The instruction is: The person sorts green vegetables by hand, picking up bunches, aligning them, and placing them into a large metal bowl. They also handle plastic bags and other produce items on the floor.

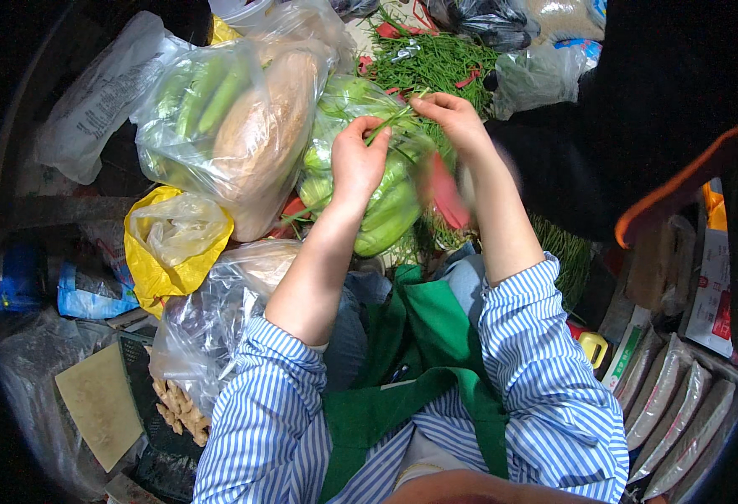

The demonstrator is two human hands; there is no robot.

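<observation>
My left hand [357,157] pinches a few thin green stalks [389,125] between thumb and fingers. The fingertips of my right hand [454,120] hold the far end of the same stalks, slightly higher and to the right. Below both hands lies a clear plastic bag of light green vegetables [384,217]. Just beyond them spreads a heap of cut green stalks [438,63], with red strips among it. A blurred red strip [447,195] shows beside my right forearm; what it is attached to cannot be made out.
Clear bags with long green vegetables [208,94] and a large tan bundle [268,126] stand left. Nearer are a yellow bag [176,252] and ginger roots [180,409] in a dark crate [139,378]. Several flat packets [671,403] line the right, below an orange curved edge [677,179].
</observation>
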